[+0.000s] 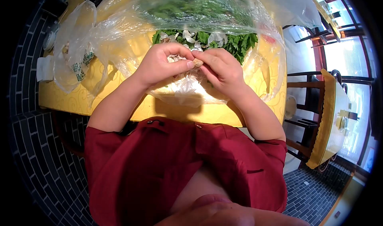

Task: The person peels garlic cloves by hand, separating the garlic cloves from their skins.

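Observation:
My left hand (167, 64) and my right hand (221, 68) meet over the table's front part. Their thumbs and fingertips pinch a small, pale brown garlic clove (197, 62) from both sides. Papery white garlic skins (189, 36) lie just beyond my fingers on green leaves (241, 46). Beneath my hands is a crumpled white plastic bag (187, 86) with pale bits on it, partly hidden by my fingers.
Clear plastic (119, 30) spreads over the leafy greens and the yellow tablecloth (64, 96). A white box (44, 68) stands at the left edge. To the right are chairs (305, 106) and another table (333, 118) with a yellow cloth.

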